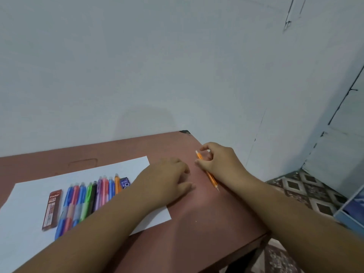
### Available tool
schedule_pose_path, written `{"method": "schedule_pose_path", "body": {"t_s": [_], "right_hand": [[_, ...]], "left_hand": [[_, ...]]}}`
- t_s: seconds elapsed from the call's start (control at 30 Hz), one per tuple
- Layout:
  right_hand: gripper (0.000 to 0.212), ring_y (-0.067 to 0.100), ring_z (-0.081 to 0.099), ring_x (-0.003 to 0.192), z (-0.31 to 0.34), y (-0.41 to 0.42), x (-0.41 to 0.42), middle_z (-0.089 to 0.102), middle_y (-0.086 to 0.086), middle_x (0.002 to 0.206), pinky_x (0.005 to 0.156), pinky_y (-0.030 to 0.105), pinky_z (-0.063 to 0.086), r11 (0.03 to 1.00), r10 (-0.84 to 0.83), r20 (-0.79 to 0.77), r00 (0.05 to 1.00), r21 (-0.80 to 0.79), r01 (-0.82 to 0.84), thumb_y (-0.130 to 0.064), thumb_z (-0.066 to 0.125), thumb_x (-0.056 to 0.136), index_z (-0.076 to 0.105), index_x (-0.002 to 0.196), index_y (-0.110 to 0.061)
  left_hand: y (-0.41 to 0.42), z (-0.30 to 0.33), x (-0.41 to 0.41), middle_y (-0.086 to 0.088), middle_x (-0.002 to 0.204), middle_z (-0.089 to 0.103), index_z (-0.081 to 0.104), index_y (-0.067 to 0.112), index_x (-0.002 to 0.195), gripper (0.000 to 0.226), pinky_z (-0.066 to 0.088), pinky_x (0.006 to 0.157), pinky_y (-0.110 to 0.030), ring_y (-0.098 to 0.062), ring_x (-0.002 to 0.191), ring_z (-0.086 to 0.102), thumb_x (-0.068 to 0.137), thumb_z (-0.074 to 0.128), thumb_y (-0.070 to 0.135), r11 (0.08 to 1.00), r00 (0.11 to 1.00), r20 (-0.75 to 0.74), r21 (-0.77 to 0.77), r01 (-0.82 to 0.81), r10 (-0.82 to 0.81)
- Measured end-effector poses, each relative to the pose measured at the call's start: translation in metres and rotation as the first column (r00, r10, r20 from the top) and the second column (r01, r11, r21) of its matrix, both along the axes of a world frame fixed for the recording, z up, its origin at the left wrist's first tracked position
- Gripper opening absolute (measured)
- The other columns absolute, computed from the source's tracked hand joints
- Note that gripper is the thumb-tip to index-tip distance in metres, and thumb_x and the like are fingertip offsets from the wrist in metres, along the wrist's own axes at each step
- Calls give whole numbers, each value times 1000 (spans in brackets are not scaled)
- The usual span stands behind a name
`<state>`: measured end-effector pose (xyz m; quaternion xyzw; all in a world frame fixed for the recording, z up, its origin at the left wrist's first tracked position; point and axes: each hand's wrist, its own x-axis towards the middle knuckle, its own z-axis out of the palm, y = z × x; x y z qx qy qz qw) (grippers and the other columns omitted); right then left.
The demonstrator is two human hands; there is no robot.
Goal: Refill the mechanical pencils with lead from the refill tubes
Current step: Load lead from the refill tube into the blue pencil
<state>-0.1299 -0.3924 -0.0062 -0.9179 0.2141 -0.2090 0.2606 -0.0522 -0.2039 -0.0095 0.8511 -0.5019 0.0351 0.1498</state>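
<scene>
Head view | my right hand (220, 160) pinches the orange pencil (208, 172), tip toward me, over the table (206, 213) | left hand (169, 178) rests flat, fingers relaxed, holding nothing | risk: lead snapping if I angle it | refill tubes (52, 209) lie well apart on the paper (27, 194).

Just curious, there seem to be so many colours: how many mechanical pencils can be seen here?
10: nine lie side by side in a row on the white paper, and one orange pencil is pinched in the right hand. The left forearm may hide more.
</scene>
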Motion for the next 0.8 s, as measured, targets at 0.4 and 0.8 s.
{"method": "schedule_pose_path", "body": {"t_s": [0.4, 0.8], "right_hand": [[13, 7, 59, 82, -17, -1, -1, 64, -10, 86, 65, 17, 39, 994, 34, -37, 999, -99, -37, -34, 74, 90, 71, 96, -24], [10, 0, 57, 77, 4, 22, 6, 60, -17, 77, 70, 25, 50, 936, 216, -69, 974, -269, -227, -35, 64, 93, 68, 86, -30]], "left_hand": [[-8, -13, 0, 11, 121, 57, 60, 30, 118, 49, 46, 92, -31, -13, 112, 51, 90, 48, 69, 998, 997, 59, 46, -52, 50], [94, 18, 11, 24, 142, 46, 48, 42, 137, 55, 39, 105, -26, -3, 129, 43, 90, 47, 70, 983, 985, 42, 68, -168, 165]]}}
